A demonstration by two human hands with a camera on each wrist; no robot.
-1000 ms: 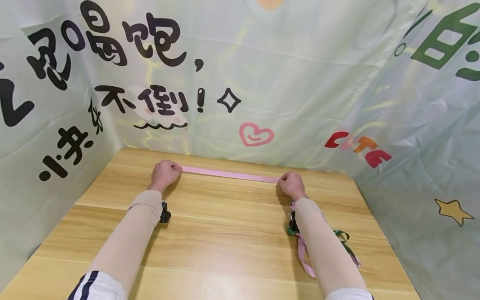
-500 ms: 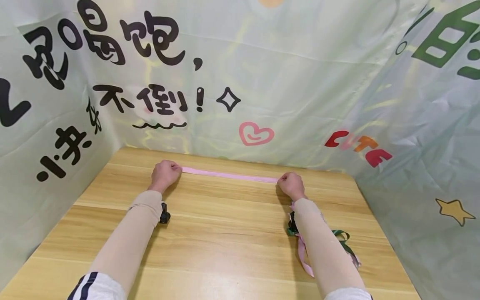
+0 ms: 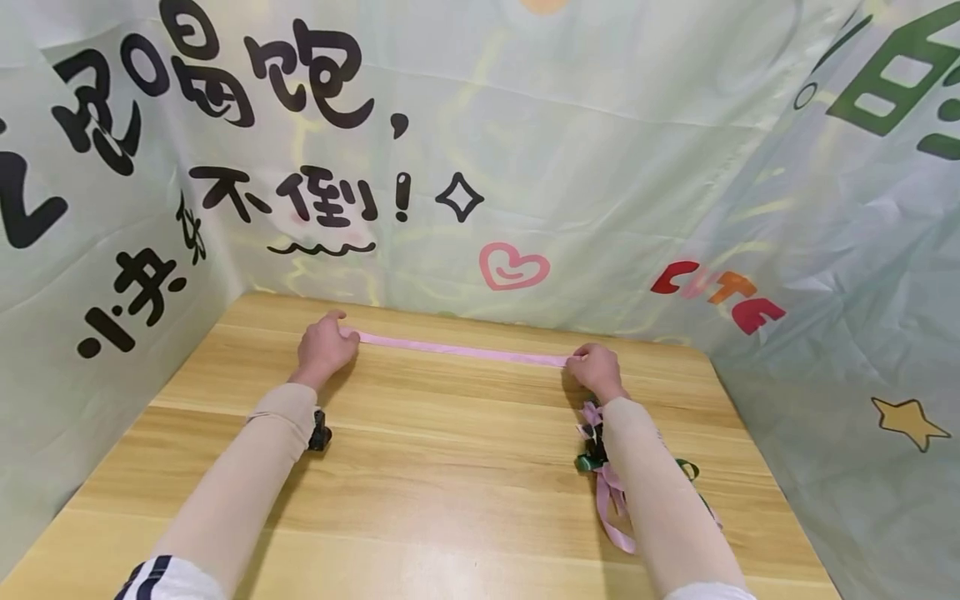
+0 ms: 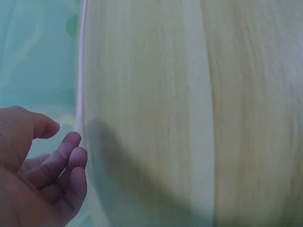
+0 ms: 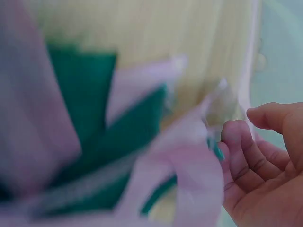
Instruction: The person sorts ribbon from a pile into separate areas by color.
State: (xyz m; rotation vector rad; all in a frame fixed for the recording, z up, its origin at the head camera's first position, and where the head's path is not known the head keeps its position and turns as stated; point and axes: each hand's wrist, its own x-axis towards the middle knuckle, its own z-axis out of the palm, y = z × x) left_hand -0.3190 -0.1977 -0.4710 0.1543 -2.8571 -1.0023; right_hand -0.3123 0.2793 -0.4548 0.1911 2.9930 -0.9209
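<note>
Surveying from my remote station, I begin with the printed cloth backdrop (image 3: 600, 150), directly behind the back edge of the desk (image 3: 420, 500). A ribbon nudged too far back could, I judge, slip into the join between the two. The desk surface looks smooth, so I expect little friction to keep light material in place.

The right sleeve (image 3: 667, 492) crosses over part of the pink and green ribbon bundle (image 3: 610, 478). Finding: drawing that arm back could hook a loop and drag the heap. The right wrist view is blurred there; I cannot tell whether sleeve and bundle touch.

The pink strip (image 3: 463, 351) runs nearly straight between both grips, near the desk's back edge. I cannot confirm contact with the wood along its full length. Any curl in it would probably spring it out of line once left alone.

The left grip (image 3: 326, 348) is slack, thumb well parted from bent fingers, the strip's end at the fingertips with no pinch visible. The right grip (image 3: 597, 369) is likewise relaxed at the other end, a narrow gap between thumb and index finger. Principal risk: a fingertip snagging an end on lifting away, pulling the strip askew.
</note>
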